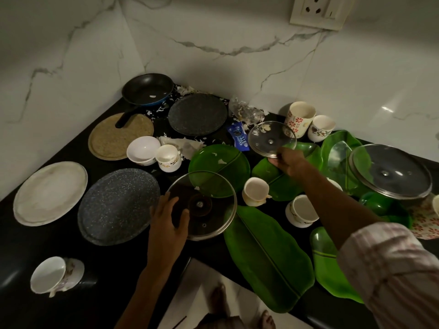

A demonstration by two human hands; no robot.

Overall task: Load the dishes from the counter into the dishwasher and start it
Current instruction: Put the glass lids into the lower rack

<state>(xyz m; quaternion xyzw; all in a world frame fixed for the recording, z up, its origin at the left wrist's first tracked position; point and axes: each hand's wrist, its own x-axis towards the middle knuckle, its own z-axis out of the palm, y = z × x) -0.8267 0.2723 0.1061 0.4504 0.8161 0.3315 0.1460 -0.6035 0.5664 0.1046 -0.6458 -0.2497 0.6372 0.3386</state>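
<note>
While both hands are busy over the black counter (28,236), the work is at the gathering stage: glass pan lids are being collected from among the dirty dishes. The right hand (288,162) pinches the near rim of the small glass lid (272,138), which is raised and tilted above the green leaf-shaped plates (219,162). The left hand (167,220) holds the larger glass lid (202,205) by its left edge, thumb on top of the glass; whether the lid rests on the counter or is lifted, I cannot tell. A third lid (389,172) lies at the right. No dishwasher is visible, so the likely next move is carrying both lids off, calling for firm grips on slippery glass and clearance over the cups (255,191).
</note>
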